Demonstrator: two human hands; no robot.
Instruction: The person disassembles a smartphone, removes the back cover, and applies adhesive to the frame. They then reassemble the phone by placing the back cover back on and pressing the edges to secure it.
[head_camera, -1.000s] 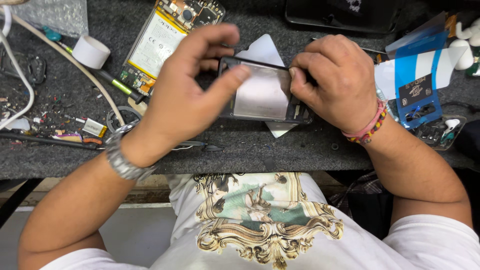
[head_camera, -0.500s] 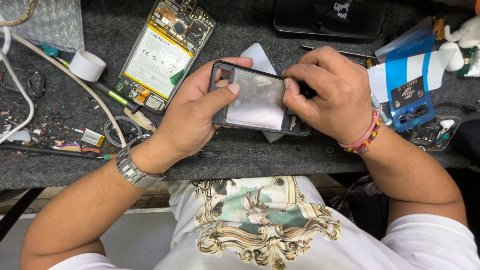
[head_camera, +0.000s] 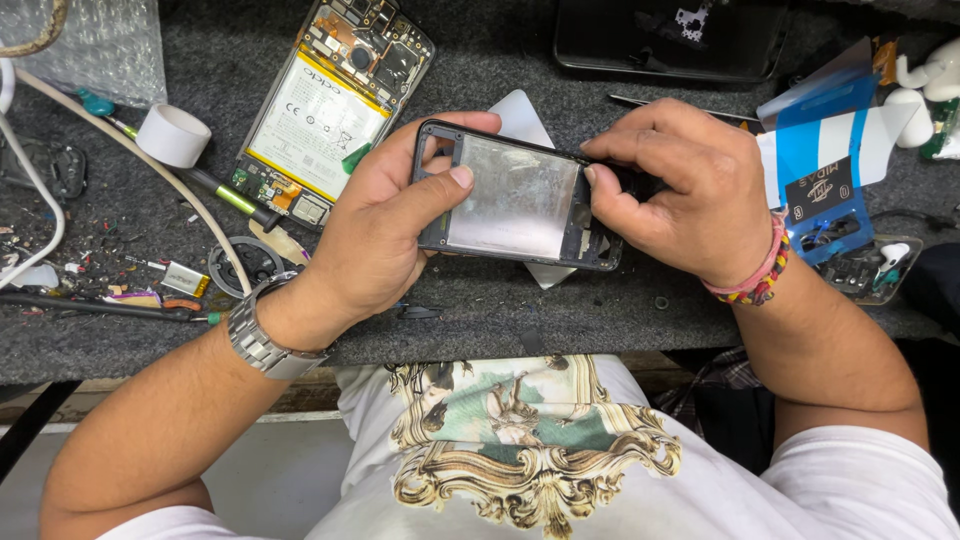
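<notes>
At frame centre, a black phone frame (head_camera: 515, 197) is held above the counter (head_camera: 500, 310), its long axis running left to right. The left hand (head_camera: 385, 235) grips its left end; the right hand (head_camera: 680, 190) pinches the right end, equally near.

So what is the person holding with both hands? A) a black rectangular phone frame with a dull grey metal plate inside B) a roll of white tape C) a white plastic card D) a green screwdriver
A: the left hand and right hand grip opposite ends of the black rectangular phone frame above the grey mat.
</notes>
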